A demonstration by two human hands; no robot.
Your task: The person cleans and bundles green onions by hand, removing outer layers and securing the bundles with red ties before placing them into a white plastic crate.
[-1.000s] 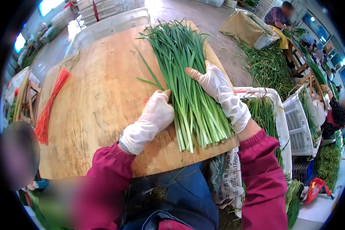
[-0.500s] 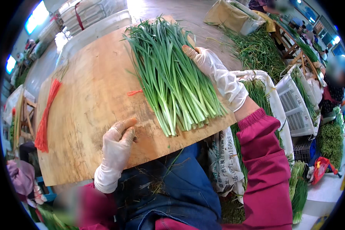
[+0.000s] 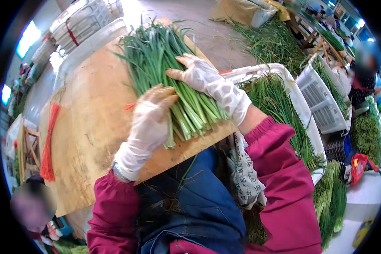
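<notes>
A thick bunch of green chives lies on a wooden board across my lap, its pale cut ends toward me. My gloved left hand rests on the bunch's left side, its fingers stretched over the stalks. On the right side lies my gloved right hand, thumb and fingers apart across the chives. Both hands touch the bunch without wrapping round it. A short red tie shows beside the chives, partly hidden. At the board's left lies a bundle of red ties.
A white crate full of chives stands close by my right arm, with another crate beyond it. Loose greens are heaped on the floor at the far right. Stacked white crates stand at the back left.
My left hand has moved from the bare board onto the chives. My right hand has shifted from the bunch's outer edge further over its top. The whole view has turned slightly.
</notes>
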